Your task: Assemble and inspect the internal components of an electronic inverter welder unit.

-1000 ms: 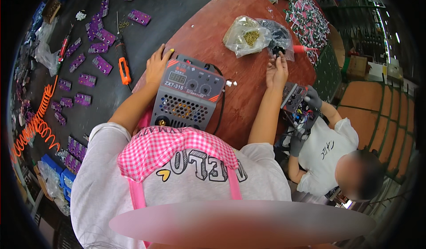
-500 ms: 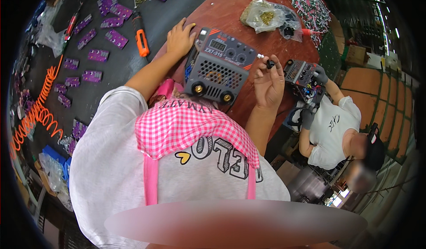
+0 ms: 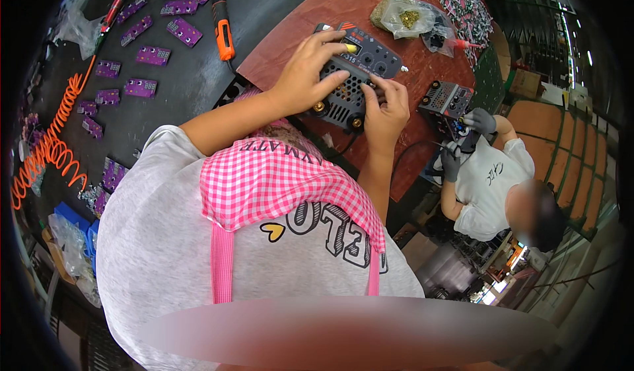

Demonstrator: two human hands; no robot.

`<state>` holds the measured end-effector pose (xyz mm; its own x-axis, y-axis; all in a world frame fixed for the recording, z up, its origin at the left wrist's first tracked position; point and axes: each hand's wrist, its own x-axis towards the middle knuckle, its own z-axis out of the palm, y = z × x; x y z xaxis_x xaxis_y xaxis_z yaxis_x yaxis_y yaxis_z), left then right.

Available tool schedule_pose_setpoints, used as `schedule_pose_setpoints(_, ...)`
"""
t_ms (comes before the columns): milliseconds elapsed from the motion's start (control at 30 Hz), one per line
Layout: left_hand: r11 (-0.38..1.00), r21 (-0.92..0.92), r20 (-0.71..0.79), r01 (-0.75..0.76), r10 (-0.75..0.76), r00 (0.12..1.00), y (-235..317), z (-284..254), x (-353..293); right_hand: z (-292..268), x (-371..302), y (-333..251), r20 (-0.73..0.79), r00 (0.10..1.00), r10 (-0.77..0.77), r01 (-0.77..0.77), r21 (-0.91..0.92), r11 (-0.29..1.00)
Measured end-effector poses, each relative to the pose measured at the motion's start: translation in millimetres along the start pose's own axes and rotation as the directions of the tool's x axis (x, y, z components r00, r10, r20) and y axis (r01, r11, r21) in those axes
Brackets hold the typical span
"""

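A dark grey box-shaped welding machine [image 3: 378, 55] with orange stripes, small knobs and a vent grille stands in front of me, two brass terminals at its near end. My left hand [image 3: 305, 72] rests over its front with the fingers apart, one fingertip yellow, partly covering the display area. My right hand [image 3: 388, 110] is at the right side of the same front, thumb and fingers bent together near the grille. Whatever lies between them is hidden.
A bag of small brass parts [image 3: 408, 19] lies behind the machine on the red tabletop [image 3: 290, 31]. Purple circuit boards [image 3: 153, 55], an orange power screwdriver [image 3: 224, 37] and a coiled orange hose [image 3: 61, 116] are at left. A gloved co-worker [image 3: 492, 179] handles another machine [image 3: 446, 99] at right.
My left hand has moved from beside the machine onto its front. My right hand, which held up a black knob, has come down to the front; the knob no longer shows.
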<state>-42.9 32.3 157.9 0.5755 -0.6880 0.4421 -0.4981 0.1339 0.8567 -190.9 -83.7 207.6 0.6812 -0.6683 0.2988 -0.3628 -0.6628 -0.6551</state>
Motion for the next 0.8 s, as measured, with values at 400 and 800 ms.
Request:
schedule_pose_setpoints(400,0.999,-0.013,0.0,-0.033,0.033,0.999,-4.9,7.3,-7.2,-7.9,5.0,1.5,0.095,0.99,0.104,-0.11,0.069,0.992)
schedule_pose_setpoints(800,0.999,-0.042,-0.001,-0.031,0.031,1.0,-8.4,8.1,-7.8,-5.4,39.5,10.4,-0.005,0.972,-0.234,0.233,-0.075,0.97)
